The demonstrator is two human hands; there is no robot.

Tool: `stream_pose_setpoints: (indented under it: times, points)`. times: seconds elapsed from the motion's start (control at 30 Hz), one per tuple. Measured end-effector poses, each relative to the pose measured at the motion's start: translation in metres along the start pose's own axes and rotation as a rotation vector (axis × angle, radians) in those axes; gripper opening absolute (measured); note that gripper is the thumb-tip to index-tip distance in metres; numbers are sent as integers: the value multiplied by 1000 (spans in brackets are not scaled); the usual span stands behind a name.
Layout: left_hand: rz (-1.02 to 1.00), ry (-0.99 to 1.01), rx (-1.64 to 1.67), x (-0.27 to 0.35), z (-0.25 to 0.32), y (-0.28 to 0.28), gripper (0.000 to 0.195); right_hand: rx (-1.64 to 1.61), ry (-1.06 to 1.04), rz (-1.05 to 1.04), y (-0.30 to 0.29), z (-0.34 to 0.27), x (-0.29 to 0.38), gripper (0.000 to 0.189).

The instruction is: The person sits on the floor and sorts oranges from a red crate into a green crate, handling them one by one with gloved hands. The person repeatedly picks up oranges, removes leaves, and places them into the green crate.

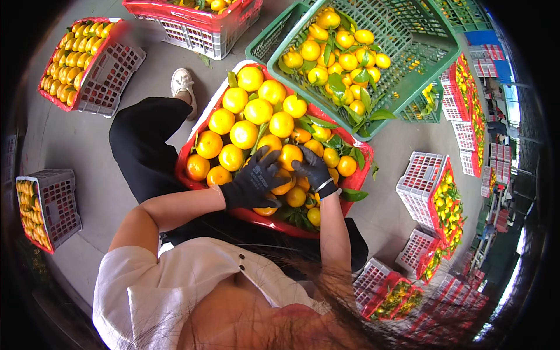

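A crate lined with red plastic [365,166] stands before me, filled with orange mandarins. At its left, larger mandarins [243,134] lie in rough rows; at its right, smaller ones are mixed with green leaves [354,195]. My left hand [253,180], in a black glove, is spread low over the fruit with fingers apart. Also gloved in black, my right hand [316,171] has its thumb and fingers against the right side of one mandarin [290,157]. The left fingertips come close to that fruit; whether they touch it is unclear.
A tilted green plastic crate [411,57] holding leafy mandarins overlaps the lined crate's far right corner. White crates of fruit stand at far left [105,78], left [61,201] and right [422,188]. My shoe [183,83] rests on the grey floor [100,148].
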State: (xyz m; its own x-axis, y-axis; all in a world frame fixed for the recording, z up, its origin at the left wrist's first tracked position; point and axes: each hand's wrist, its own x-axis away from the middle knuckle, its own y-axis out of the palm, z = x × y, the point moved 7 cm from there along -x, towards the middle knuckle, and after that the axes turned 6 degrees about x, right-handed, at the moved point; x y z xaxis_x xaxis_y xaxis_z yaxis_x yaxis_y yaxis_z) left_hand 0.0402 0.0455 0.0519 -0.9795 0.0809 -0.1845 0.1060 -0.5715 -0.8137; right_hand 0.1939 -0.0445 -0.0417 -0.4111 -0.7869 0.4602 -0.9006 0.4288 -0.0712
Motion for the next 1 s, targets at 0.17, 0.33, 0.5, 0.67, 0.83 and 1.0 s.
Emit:
stream_pose_setpoints:
  times: [0.17, 0.33, 0.5, 0.67, 0.83, 1.0]
  points:
    - [91, 2, -39, -49, -32, 3, 75, 794, -164, -126, -6, -42, -4, 73]
    - [-17, -46, -23, -49, -34, 5, 69, 766, -284, 132, -70, -197, -127, 52]
    - [-109, -22, 51, -58, -28, 14, 69, 1327, -304, 694, -124, -294, -268, 85]
    - [-42, -26, 96, -55, -32, 16, 67, 998, -794, 806, -144, -289, -185, 67]
    - [-79, -89, -40, -51, -36, 10, 67, 47, -390, 378, -131, -205, -33, 46]
    - [-29, -48, -51, -57, -34, 9, 65, 264, -261, 250, -71, -106, -3, 55]
